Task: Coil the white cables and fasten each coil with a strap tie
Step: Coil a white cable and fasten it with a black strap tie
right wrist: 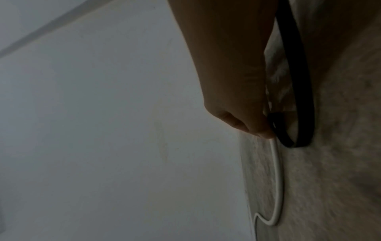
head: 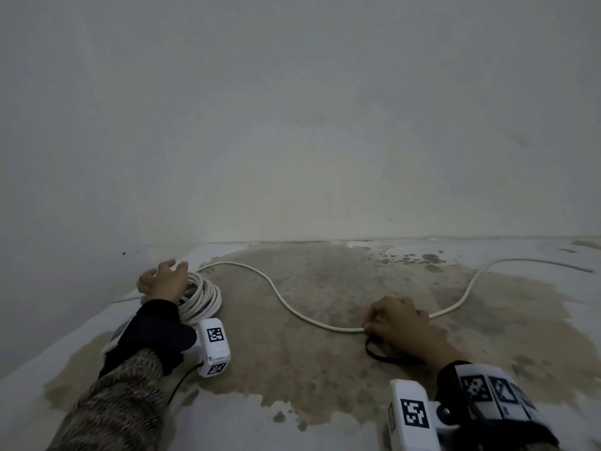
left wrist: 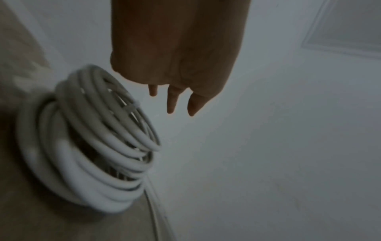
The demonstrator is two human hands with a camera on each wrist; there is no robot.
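- Overhead, from the head view, we see our left hand (head: pixel 164 281) hovering with fingers spread, released, just above a coil (head: pixel 200 296) of white cable that lies on the stained floor (head: pixel 325 369) near the wall (head: pixel 292 125).
- From that coil a loose cable (head: pixel 283 304) snakes right across the floor to our right hand (head: pixel 400 323), whose curled fingers pinch it; a black strap (head: pixel 383 354) lies under that hand.
- Next, the left wrist view: our left hand (left wrist: pixel 177 48) hangs relaxed, fingers (left wrist: pixel 172 101) straight, beside the blurred coil (left wrist: pixel 92 140), not touching it.
- Lastly, the right wrist view: our right hand (right wrist: pixel 233 81) grasps the cable (right wrist: pixel 277 187) at the fingertips; the strap (right wrist: pixel 301 91) loops just beside it. Whether the hand holds the strap too, we cannot tell.
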